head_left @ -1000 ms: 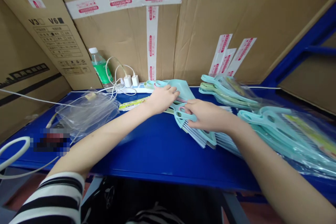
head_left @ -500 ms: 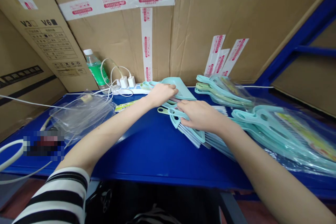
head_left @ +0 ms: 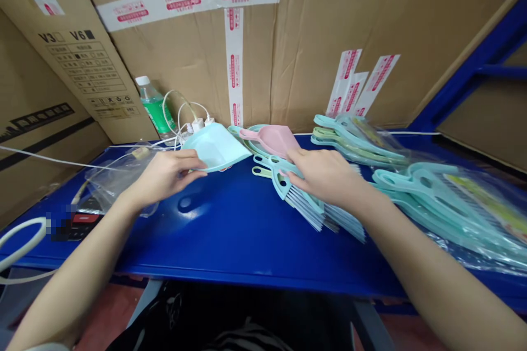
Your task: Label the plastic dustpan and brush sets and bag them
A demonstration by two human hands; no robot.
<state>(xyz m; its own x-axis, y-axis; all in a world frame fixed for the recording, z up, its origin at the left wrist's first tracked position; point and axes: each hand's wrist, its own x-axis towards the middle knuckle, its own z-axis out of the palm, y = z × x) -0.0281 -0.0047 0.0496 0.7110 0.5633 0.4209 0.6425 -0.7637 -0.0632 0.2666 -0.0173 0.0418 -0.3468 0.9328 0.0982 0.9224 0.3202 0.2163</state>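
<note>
My left hand pinches the handle end of a light-blue dustpan, held above the table's left-centre part. My right hand rests over a pile of brushes with pale bristles, its fingers bent near the blue-green handles; what they grip, if anything, is hidden. Behind the brushes lies a pink dustpan, on top of another blue-green one. A green handle sticks out to the left of the pile.
Bagged dustpan sets lie at the back right, more at the right. A green-labelled bottle, white chargers, cables and clear plastic bags are at the left. Cardboard walls the blue table.
My left hand has moved left and nearer, carrying the light-blue dustpan off the pile. The pink dustpan is now uncovered. My right hand has shifted slightly right.
</note>
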